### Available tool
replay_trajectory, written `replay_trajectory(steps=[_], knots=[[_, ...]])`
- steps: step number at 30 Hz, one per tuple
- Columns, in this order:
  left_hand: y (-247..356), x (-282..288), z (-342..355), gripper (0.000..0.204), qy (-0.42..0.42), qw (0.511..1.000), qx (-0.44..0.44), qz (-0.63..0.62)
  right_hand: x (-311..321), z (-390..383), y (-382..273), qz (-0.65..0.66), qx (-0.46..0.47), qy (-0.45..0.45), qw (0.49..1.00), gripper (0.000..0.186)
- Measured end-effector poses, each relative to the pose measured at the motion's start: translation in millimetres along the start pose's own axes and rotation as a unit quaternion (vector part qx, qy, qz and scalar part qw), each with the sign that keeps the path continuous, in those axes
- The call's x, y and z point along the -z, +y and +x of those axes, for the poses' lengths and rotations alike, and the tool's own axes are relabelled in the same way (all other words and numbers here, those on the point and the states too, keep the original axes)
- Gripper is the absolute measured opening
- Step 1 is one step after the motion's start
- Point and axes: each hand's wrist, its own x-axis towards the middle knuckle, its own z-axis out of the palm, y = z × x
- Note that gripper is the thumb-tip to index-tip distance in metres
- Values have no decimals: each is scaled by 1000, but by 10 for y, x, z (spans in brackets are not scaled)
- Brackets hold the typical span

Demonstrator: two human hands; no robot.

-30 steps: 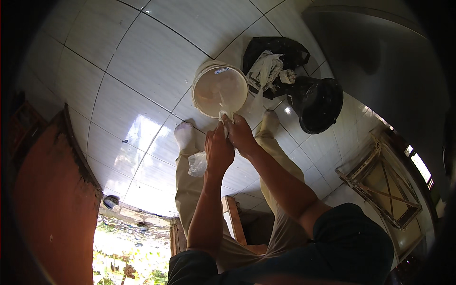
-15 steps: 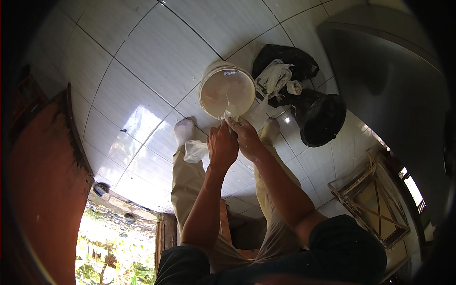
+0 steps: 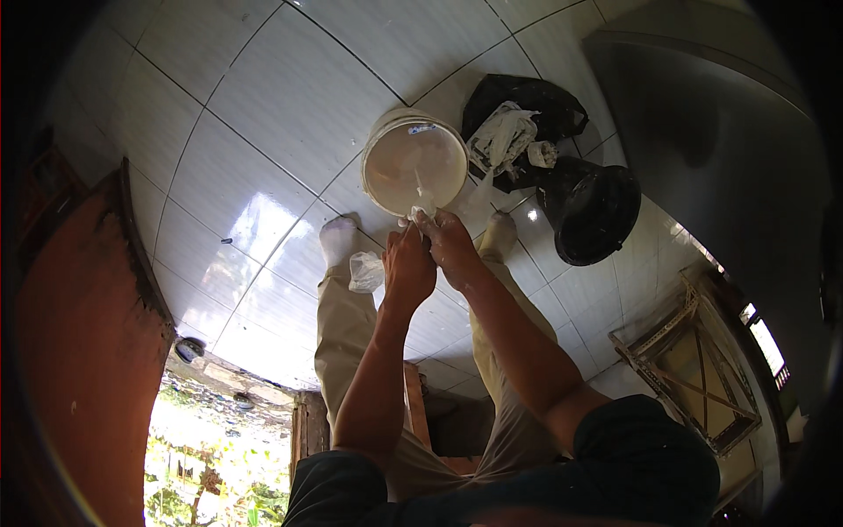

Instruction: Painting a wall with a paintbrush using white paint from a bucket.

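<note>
Both my hands are together at the near rim of a white bucket [image 3: 385, 162] standing on the tiled floor. My left hand [image 3: 409, 263] is closed on a crumpled white plastic bag [image 3: 421, 213], and my right hand [image 3: 449, 248] grips it alongside, thumb pressed on it. A thin pale strand runs from the bag into the bucket, whose inside looks pale and milky. A loose piece of clear plastic [image 3: 365, 272] hangs beside my left hand; whether it joins the held bag I cannot tell. Pale residue is on my fingers. My feet stand either side, just short of the bucket.
Right of the bucket lie a black plastic bag [image 3: 492, 92] with crumpled white material [image 3: 502, 133], and a black round container [image 3: 588, 220]. A dark smooth surface [image 3: 702, 123] borders the right. A worn frame [image 3: 702, 369] lies lower right. A red panel [image 3: 88, 342] and a bright doorway are at left.
The view has shifted slightly, moving the scene in the picture. Both hands stay closed on the bag at the bucket's rim, with only small finger movements.
</note>
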Motion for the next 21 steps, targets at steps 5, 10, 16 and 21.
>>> replay_trajectory(steps=[5, 10, 16, 21], knots=[[-2, -3, -15, 26, -8, 1000, -3, -8, -47, 16, -42, 25, 9, 21, 999, 25], [46, 96, 9, 29, -28, 1000, 0, -4, -20, 122, -44, -43, 10, 45, 998, 33], [189, 231, 1, 33, -43, 998, 36, 8, 11, 183, -42, -43, 1, 57, 997, 31], [215, 212, -9, 31, -58, 992, 109, 28, -57, 94, -74, 58, 5, 41, 997, 30]])
